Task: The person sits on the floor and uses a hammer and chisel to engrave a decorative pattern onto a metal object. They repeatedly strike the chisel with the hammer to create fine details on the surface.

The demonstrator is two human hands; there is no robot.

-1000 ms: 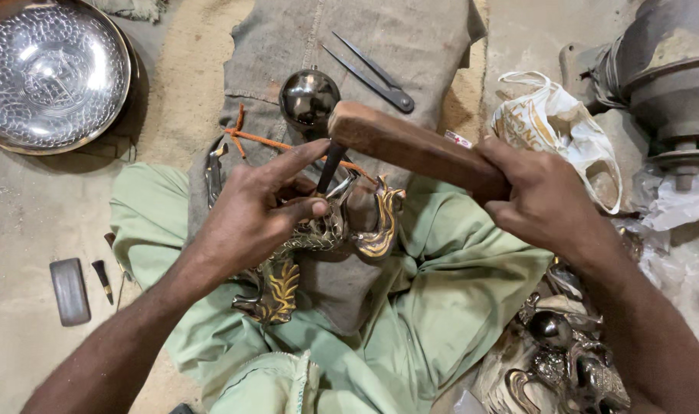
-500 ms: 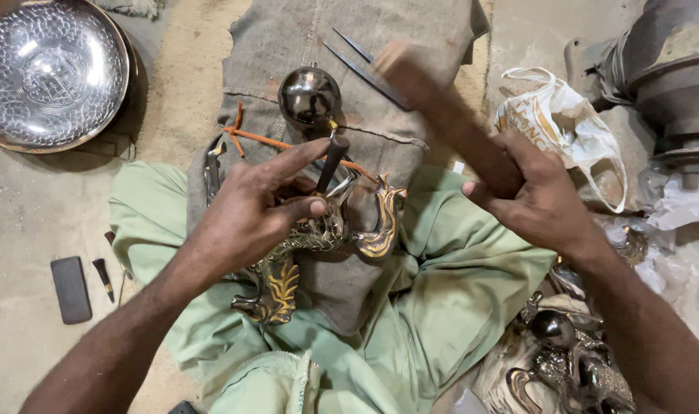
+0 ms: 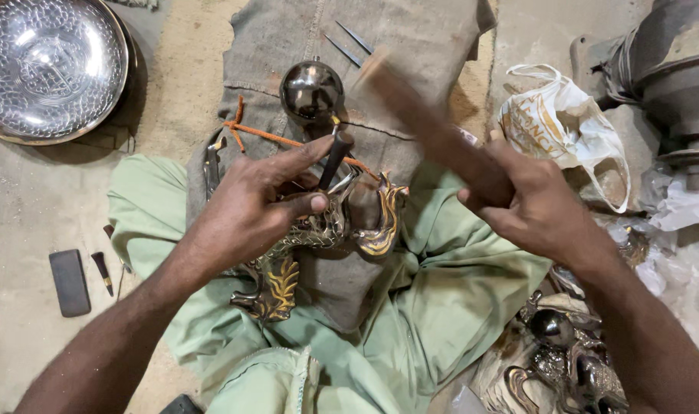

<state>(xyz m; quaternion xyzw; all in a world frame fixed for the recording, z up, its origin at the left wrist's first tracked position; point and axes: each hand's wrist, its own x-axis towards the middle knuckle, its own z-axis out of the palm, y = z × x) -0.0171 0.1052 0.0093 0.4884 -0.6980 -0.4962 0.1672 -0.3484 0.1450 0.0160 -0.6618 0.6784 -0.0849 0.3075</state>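
Observation:
My left hand [image 3: 261, 203] pinches a dark metal punch [image 3: 333, 157] upright, its tip on an ornate brass piece [image 3: 342, 226] resting on burlap cloth in my lap. My right hand [image 3: 529, 203] grips a wooden mallet [image 3: 426, 126], blurred with motion and raised to the upper left over the punch. A shiny metal ball [image 3: 311, 90] sits just beyond the punch. An orange cord [image 3: 277, 139] crosses the cloth there.
A hammered silver bowl [image 3: 47, 65] lies at far left. Two thin metal tools [image 3: 349, 42] lie on the burlap [image 3: 411, 38]. A white plastic bag [image 3: 560, 126] and a grey machine [image 3: 671, 69] are right. Finished brass pieces [image 3: 556, 360] are heaped lower right. A dark stone [image 3: 68, 281] lies left.
The mallet went from resting low over the punch to swung up and away; now it is blurred in mid-swing. The left hand and the punch stay put.

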